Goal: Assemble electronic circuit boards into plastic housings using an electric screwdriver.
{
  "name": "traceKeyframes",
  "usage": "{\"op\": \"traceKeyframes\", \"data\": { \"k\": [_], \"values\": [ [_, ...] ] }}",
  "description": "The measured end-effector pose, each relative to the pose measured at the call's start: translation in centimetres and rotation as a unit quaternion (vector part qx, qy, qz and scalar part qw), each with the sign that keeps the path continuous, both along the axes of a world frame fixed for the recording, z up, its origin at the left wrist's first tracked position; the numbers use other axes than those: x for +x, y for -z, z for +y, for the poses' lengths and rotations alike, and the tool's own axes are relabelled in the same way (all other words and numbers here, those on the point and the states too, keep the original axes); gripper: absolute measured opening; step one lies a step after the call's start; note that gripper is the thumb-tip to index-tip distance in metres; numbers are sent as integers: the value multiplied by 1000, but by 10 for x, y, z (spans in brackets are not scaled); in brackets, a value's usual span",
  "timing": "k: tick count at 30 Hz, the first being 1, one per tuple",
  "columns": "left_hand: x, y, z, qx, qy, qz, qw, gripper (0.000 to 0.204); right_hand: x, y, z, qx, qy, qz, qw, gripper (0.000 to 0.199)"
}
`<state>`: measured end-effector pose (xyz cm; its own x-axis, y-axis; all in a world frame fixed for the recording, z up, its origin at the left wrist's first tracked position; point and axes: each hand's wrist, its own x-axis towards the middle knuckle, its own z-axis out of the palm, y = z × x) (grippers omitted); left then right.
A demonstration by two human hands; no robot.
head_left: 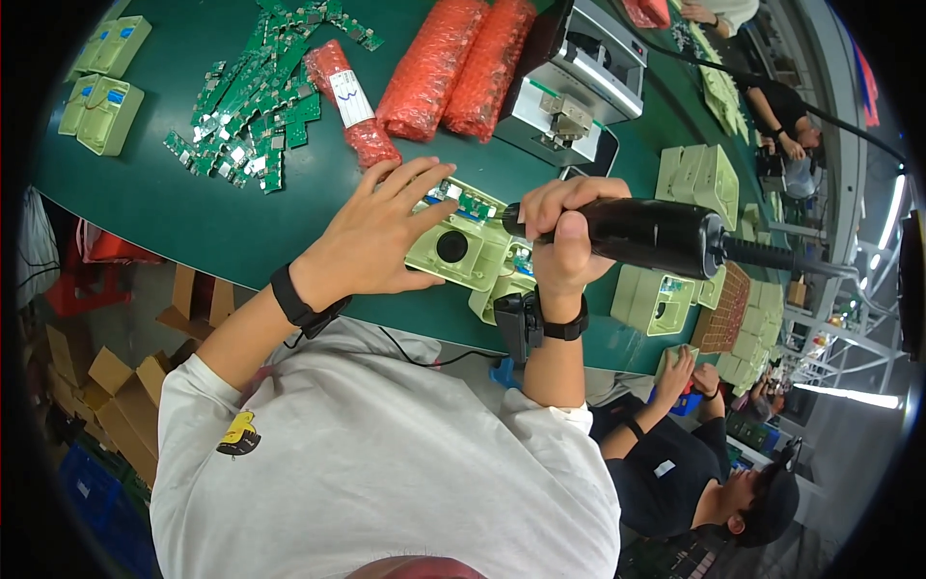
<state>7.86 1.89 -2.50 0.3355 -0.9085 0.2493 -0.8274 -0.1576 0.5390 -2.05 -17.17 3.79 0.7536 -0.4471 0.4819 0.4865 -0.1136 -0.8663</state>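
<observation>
A light green plastic housing (473, 265) lies on the table before me, with a round black part (451, 246) in it and a small green circuit board (475, 205) along its far side. My left hand (371, 232) grips the housing at its left end, thumb along the near edge and the other fingers spread over the far side. In my right hand (569, 232) is a black electric screwdriver (656, 234), held nearly level with its tip end toward the housing. The exact contact of the tip is hidden by my fingers. Another green housing (494, 295) sits partly under my right wrist.
Loose circuit boards (256, 116) are heaped at the far left, near green housings (101, 114). Red bubble-wrapped bundles (434, 68) and a silver-black machine (569, 96) stand at the back. More housings (656, 299) are on the right. A co-worker (675, 454) sits at right.
</observation>
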Motion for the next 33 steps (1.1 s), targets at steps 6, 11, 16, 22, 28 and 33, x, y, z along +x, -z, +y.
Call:
{"op": "traceKeyframes", "data": {
  "k": [6, 11, 16, 22, 28, 33],
  "values": [
    [1, 2, 0, -9, -4, 6, 1000, 75, 2, 1, -1, -6, 8, 3, 1000, 34],
    [5, 1, 2, 3, 4, 5, 1000, 83, 3, 4, 0, -10, 4, 10, 1000, 34],
    [16, -4, 13, 5, -9, 8, 1000, 97, 1, -1, -3, 10, 0, 30, 1000, 33],
    [16, 0, 6, 9, -23, 3, 1000, 107, 42, -43, -50, -35, 29, -102, 994, 27],
    [21, 10, 3, -32, -6, 24, 999, 109, 74, -44, -72, -72, 134, -28, 988, 19],
    [20, 10, 3, -39, -5, 67, 997, 108, 44, -39, -50, 14, 41, -23, 999, 23]
  ]
}}
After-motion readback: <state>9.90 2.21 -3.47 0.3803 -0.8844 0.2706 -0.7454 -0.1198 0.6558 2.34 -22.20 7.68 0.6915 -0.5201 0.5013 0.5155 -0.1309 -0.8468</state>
